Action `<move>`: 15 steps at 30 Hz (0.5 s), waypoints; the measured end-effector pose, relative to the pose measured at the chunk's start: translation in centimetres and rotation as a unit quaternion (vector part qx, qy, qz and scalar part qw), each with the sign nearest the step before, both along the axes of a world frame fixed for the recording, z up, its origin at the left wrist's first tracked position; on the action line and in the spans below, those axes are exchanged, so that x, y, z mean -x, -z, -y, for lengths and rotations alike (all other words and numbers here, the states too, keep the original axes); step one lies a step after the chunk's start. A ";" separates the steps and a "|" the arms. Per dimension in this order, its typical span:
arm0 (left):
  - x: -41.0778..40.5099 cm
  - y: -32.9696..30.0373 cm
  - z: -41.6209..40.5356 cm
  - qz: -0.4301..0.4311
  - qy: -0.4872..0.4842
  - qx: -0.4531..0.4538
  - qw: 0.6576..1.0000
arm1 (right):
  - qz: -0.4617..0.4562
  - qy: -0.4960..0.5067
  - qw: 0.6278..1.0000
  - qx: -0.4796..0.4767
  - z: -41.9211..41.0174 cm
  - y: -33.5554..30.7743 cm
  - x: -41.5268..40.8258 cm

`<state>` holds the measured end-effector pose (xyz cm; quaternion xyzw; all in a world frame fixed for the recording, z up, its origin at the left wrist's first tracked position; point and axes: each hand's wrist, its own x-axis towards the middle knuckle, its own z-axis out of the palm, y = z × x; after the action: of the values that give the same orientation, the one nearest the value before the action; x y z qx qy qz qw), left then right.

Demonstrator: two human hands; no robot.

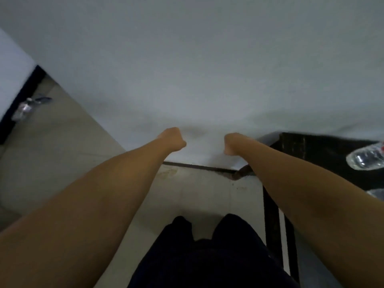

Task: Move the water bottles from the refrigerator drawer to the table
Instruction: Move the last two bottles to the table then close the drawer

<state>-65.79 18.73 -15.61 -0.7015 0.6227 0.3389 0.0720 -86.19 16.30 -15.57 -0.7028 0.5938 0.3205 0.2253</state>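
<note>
My left hand point(173, 139) and my right hand point(230, 143) reach forward side by side against the white refrigerator front point(187, 69). Both hands have curled fingers that bend out of sight at that surface, and nothing shows in either one. No drawer edge or handle is visible under them. A clear water bottle point(365, 159) lies on the dark table point(311, 148) at the right, beyond my right forearm. Part of a second clear bottle point(377, 194) shows at the right edge.
Beige floor tiles point(62, 152) lie to the left and below. A blurred clear plastic object point(25, 109) sits on the floor by a dark baseboard at the far left. My dark trousers point(207, 256) fill the bottom centre. The table's dark frame point(272, 215) runs down beside my right arm.
</note>
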 end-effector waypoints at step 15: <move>-8.2 0.9 -16.5 -0.011 -0.486 -0.041 0.873 | -0.030 -0.481 0.876 -0.017 -0.7 1.3 -19.9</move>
<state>-57.56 35.21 -16.48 -0.9083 0.1901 0.3640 -0.0800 -66.27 17.04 -16.87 -0.8879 0.1830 0.4205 0.0376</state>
